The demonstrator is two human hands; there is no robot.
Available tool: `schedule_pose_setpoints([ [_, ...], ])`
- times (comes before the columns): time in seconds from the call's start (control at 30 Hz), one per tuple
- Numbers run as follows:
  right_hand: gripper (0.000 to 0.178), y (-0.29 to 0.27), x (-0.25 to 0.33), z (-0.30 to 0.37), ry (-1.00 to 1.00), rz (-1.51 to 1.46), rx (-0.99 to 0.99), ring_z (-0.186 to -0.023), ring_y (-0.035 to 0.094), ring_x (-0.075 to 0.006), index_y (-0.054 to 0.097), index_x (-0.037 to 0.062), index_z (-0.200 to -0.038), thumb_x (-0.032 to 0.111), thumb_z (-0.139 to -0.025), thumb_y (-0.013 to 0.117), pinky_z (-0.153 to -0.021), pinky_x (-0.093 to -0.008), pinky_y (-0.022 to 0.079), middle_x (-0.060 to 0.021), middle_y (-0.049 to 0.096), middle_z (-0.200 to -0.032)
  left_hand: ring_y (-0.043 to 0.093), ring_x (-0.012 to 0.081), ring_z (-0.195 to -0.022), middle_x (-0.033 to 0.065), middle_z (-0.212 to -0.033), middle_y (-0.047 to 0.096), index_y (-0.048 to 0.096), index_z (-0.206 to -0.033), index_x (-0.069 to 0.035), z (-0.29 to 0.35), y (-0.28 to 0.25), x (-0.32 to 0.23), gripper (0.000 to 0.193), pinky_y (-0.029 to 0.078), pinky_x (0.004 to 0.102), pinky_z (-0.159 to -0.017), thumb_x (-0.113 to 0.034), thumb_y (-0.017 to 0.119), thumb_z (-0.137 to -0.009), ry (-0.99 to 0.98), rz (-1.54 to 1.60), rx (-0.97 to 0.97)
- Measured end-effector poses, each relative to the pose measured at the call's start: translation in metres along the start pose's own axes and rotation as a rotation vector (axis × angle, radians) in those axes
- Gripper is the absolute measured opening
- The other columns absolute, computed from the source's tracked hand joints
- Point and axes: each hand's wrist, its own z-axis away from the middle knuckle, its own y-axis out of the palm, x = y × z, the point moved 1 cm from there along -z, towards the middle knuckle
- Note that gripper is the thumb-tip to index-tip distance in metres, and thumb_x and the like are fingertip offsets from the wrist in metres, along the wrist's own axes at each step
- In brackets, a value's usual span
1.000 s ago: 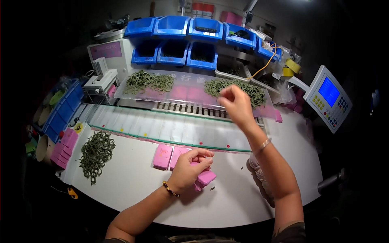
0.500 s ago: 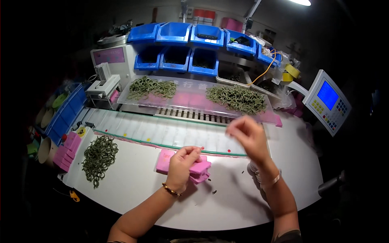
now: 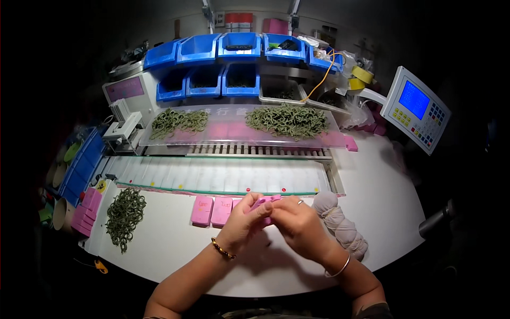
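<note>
My left hand [image 3: 240, 221] is closed round a small pink block [image 3: 265, 200], held above the white table in front of me. The fingers of my right hand [image 3: 302, 226] are pinched together against the block's right side. What lies between those fingertips is hidden. Just left of my left hand, two pink blocks [image 3: 202, 210] lie side by side on the table, and part of another shows behind the hand.
A green ring pile [image 3: 126, 215] lies at the left. More rings [image 3: 289, 121] cover a clear raised sheet behind a white slotted tray [image 3: 223, 175]. A bundled pale cloth [image 3: 341, 226] sits right of my right hand. Blue bins [image 3: 239, 47] and a control panel [image 3: 417, 109] stand farther back.
My right hand has come down and left from its raised position to meet the pink block in my left hand. The view has shifted, and the cloth bundle shows fully now.
</note>
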Motion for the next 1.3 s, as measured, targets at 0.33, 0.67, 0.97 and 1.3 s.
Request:
schedule_pose_setpoints([
  [0.33,0.046,0.006,0.019,0.038,-0.134,0.431,0.078,-0.125,0.048,-0.0233,0.053,0.0045,-0.133,0.011,-0.087,0.050,-0.097,-0.0356,0.040,-0.0123,0.050,-0.137,0.059,0.0214,-0.066,0.0098,-0.078,0.060,0.056,-0.095,-0.005,-0.020,-0.004,-0.006,0.038,0.053,0.0345,-0.060,-0.042,0.048,-0.097,-0.113,0.343,-0.060],
  [0.67,0.071,-0.060,-0.046,0.087,0.590,0.371,0.228,-0.110,0.056,-0.0404,0.051,0.0071,-0.135,0.000,-0.068,0.073,-0.087,-0.0443,0.049,-0.0271,0.040,-0.140,0.058,0.0219,-0.068,0.0090,-0.082,0.054,0.048,-0.099,-0.009,-0.017,0.004,0.010,0.026,0.054,0.0385,-0.058,-0.034,0.042,-0.099,-0.042,0.252,-0.120],
  [0.97,0.049,-0.049,0.029,0.017,-0.134,0.417,0.159,-0.076,0.064,-0.0219,0.065,0.0092,-0.122,0.002,-0.074,0.063,-0.066,-0.0323,0.053,-0.0224,0.057,-0.128,0.058,0.0204,-0.069,0.0083,-0.087,0.055,0.047,-0.104,-0.010,-0.007,0.012,0.009,0.022,0.054,0.0387,-0.061,-0.030,0.037,-0.102,0.027,0.033,-0.233],
  [1.3,0.049,-0.036,0.042,0.015,-0.113,0.538,0.159,-0.072,0.060,-0.0202,0.064,0.0147,-0.123,0.006,-0.075,0.060,-0.065,-0.0276,0.052,-0.0218,0.053,-0.133,0.055,0.0108,-0.075,0.0041,-0.085,0.054,0.047,-0.103,-0.005,-0.010,0.006,-0.002,0.024,0.051,0.0273,-0.069,-0.027,0.038,-0.102,0.599,-0.505,-0.271],
])
